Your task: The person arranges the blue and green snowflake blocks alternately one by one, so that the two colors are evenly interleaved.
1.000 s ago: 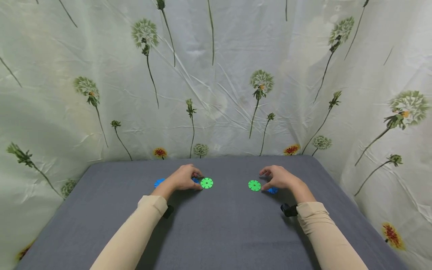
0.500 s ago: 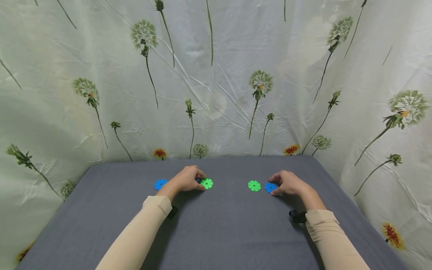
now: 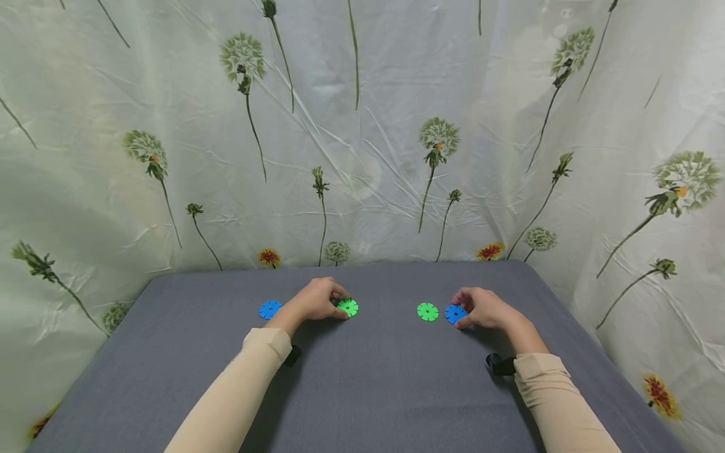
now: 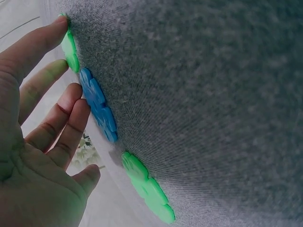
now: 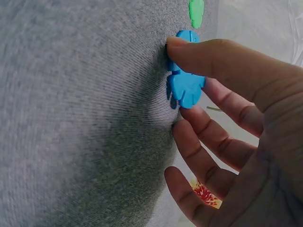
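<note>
My left hand (image 3: 314,301) pinches a notched green plastic disc (image 3: 350,307) between thumb and index finger at its opposite edges. The left wrist view has a blue disc (image 4: 98,105) beside the other fingers and another green disc (image 4: 147,187) further along the cloth; the hand and forearm cover both in the head view. With thumb and fingertips my right hand (image 3: 487,311) grips a blue disc (image 3: 454,313), which tilts slightly against the cloth in the right wrist view. Left of it lies a second green disc (image 3: 427,311).
One more blue disc (image 3: 270,309) lies left of my left wrist. Grey cloth (image 3: 385,377) covers the table, and a pale curtain (image 3: 374,145) with printed dandelions hangs behind its far edge.
The right hand has shifted right and nearer, from beside the green disc to the blue one. My left hand has edged right, its fingertips now over the green disc's edges.
</note>
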A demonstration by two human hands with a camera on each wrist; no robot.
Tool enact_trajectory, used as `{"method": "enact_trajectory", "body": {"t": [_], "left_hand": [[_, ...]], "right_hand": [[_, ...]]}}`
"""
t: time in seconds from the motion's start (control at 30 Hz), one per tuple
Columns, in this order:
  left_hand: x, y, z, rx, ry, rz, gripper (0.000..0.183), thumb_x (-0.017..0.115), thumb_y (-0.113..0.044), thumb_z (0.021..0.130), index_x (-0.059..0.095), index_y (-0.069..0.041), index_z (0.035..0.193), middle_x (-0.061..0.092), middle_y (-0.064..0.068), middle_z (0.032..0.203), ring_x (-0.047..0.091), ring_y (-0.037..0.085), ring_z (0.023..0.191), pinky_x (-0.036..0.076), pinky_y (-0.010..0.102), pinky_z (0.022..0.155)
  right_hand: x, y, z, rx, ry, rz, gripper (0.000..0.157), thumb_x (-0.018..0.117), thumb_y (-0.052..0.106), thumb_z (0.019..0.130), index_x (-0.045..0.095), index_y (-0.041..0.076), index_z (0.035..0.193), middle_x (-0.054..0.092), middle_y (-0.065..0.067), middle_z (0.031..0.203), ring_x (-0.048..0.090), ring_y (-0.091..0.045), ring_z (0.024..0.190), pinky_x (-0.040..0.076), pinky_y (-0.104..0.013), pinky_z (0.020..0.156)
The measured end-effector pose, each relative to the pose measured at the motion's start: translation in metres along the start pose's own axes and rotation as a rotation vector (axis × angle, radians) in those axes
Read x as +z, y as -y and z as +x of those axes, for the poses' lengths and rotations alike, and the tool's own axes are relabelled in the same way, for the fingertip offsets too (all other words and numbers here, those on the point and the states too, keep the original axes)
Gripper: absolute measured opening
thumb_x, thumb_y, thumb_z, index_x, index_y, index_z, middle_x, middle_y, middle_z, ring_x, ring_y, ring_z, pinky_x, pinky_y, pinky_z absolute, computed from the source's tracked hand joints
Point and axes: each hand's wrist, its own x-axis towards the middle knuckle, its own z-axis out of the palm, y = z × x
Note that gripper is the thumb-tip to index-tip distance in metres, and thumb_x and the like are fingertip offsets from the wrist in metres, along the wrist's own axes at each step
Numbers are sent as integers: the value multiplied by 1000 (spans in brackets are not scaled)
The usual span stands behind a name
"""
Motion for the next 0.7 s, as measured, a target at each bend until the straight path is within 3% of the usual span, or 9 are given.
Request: {"method": "enact_trajectory", "body": {"t": [0.2, 0.7], "left_hand": [[1, -3, 0, -5, 1, 1, 39, 93, -26, 87, 83, -18, 124, 69, 7, 116, 70, 29, 114, 59, 48, 99], [3, -4, 2, -34, 11, 9, 38, 92, -25, 87, 83, -19, 124, 69, 7, 120, 69, 29, 118, 57, 49, 103]], "right_hand": [[2, -5, -1, -9, 10, 56, 43, 93, 10, 81, 66, 3, 115, 66, -9, 99, 57, -20, 90, 48, -34, 77], [3, -9, -5, -29, 36, 98, 44, 93, 13, 81, 71, 1, 118, 68, -7, 97, 58, -17, 86, 48, -32, 74]]}}
